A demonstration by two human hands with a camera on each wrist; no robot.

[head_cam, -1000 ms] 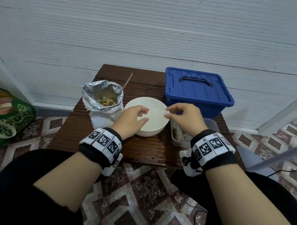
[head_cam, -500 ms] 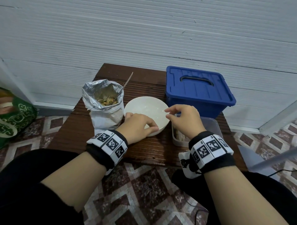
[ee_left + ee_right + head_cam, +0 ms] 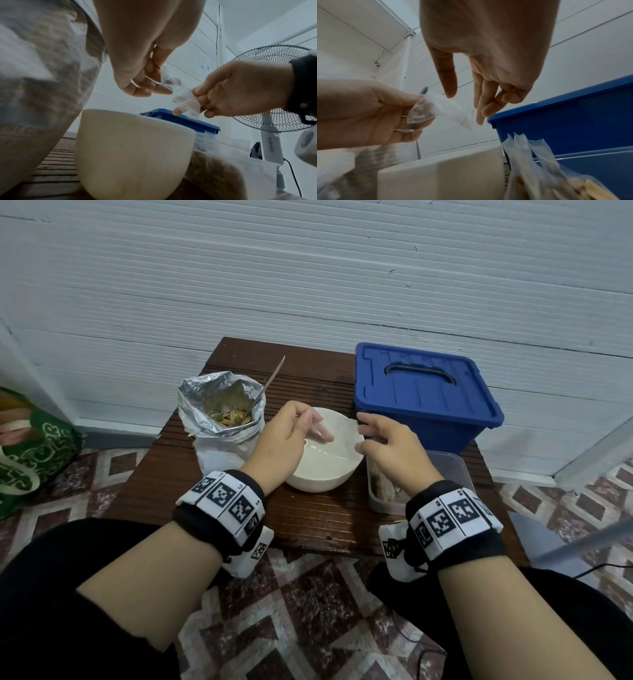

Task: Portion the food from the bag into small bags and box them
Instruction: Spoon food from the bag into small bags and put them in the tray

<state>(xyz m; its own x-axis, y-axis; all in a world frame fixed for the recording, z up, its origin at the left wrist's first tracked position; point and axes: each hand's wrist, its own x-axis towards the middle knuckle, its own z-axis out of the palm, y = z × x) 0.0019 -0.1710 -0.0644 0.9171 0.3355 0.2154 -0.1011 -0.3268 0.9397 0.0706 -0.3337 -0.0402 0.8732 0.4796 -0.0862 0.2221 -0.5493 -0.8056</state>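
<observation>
Both hands are working above the white bowl (image 3: 323, 453): the left hand (image 3: 286, 440) is pinching one end of a small clear bag (image 3: 436, 108) between thumb and fingertips, while the right hand (image 3: 390, 450) is reaching in with straight, relaxed fingers that are touching or just nearing the bag's free end; whether they are gripping it yet I cannot tell from these views. By my judgement the step in hand is opening an empty small bag before filling it, so the next move is calling for the right fingers to catch one thin layer and part it from the other, then for the spoon (image 3: 272, 378) standing in the foil bag (image 3: 222, 419) to carry food across. That film is looking flimsy, crinkled and translucent, likely clingy and slow to separate. The foil bag is standing open on the slatted wooden counter (image 3: 308, 518), just left of the bowl, its silvery rim crumpled and brownish-yellow pieces of food showing inside. The bowl is smooth, rounded and matte. Just right of it, a clear rectangular tub (image 3: 452, 474) is holding filled small bags (image 3: 539, 169) with twisted tops, and behind that a blue lidded box (image 3: 424, 395) of hard plastic is sitting closed, handle lying flat
</observation>
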